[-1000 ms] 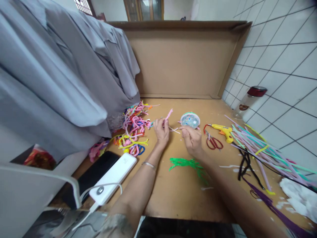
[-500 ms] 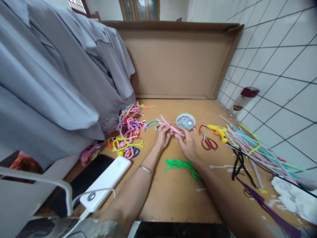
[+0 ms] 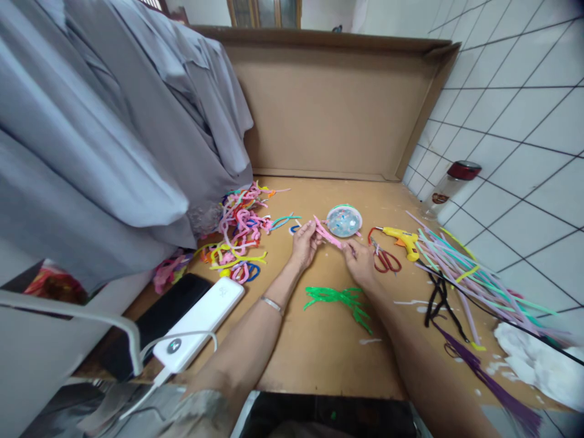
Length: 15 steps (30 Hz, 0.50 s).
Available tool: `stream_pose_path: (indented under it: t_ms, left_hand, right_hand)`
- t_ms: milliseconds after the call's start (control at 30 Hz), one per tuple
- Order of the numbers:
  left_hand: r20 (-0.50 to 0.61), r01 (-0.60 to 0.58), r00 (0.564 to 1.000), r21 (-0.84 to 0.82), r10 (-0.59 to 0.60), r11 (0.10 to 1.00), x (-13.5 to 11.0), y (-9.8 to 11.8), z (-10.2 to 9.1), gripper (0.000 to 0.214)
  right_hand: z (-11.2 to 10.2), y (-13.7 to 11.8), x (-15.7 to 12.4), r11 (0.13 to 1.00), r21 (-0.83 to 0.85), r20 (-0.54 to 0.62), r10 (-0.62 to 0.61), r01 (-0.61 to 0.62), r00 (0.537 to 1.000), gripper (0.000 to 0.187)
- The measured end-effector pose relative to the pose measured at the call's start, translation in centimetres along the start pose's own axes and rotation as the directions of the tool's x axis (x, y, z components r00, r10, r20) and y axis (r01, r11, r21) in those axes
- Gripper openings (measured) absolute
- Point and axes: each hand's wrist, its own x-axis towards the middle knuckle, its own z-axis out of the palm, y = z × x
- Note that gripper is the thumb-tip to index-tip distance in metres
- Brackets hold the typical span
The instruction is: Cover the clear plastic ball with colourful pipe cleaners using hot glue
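Note:
Between my hands stretches a bundle of pink pipe cleaners [image 3: 328, 235], slanting down to the right above the table. My left hand [image 3: 305, 243] pinches its upper left end. The lower right end is in the fingers of my right hand [image 3: 359, 260]. Just behind them stands a round clear dish [image 3: 344, 221] with a pink rim and small bits inside. Nearer to me lies a twisted bunch of green pipe cleaners [image 3: 335, 296]. Red-handled scissors [image 3: 387, 260] rest to the right of my right hand.
A tangle of coloured pipe cleaner pieces [image 3: 241, 225] lies left, by a grey cloth [image 3: 114, 134]. A white power bank [image 3: 201, 325] and black phone [image 3: 159, 322] are front left. At right are a yellow glue gun [image 3: 401, 239], long pipe cleaners [image 3: 479, 274] and a glass bottle [image 3: 449, 188].
My right hand has shifted right and slightly down along the pink bundle. My left hand has moved slightly right, still pinching it. The view has tilted a little.

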Motion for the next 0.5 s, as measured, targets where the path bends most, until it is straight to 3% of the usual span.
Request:
stream_pose_path:
  t_ms: [167,267,400,500]
  left_hand:
    - [-0.004,0.017,1.000,0.007,-0.017,1.000,0.1,0.0,0.1,0.022]
    - [0.016,0.006,1.000,0.021,-0.007,1.000,-0.1,-0.2,0.0,0.023]
    - [0.078,0.034,0.996,0.050,-0.038,0.998,-0.6,-0.9,0.2,0.026]
    - [0.139,0.095,0.985,0.069,-0.104,0.993,-1.0,-1.3,0.4,0.030]
  right_hand:
    - [-0.6,0.0,0.2,0.989,-0.148,0.050,-0.003,0.011,0.999,0.033]
    - [-0.8,-0.6,0.1,0.976,-0.205,0.045,-0.067,0.075,0.997,0.033]
    - [-0.5,-1.8,-0.2,0.968,-0.179,0.038,-0.169,0.173,0.985,0.033]
    - [-0.3,-2.1,-0.3,0.978,-0.118,0.054,-0.168,0.173,0.984,0.039]
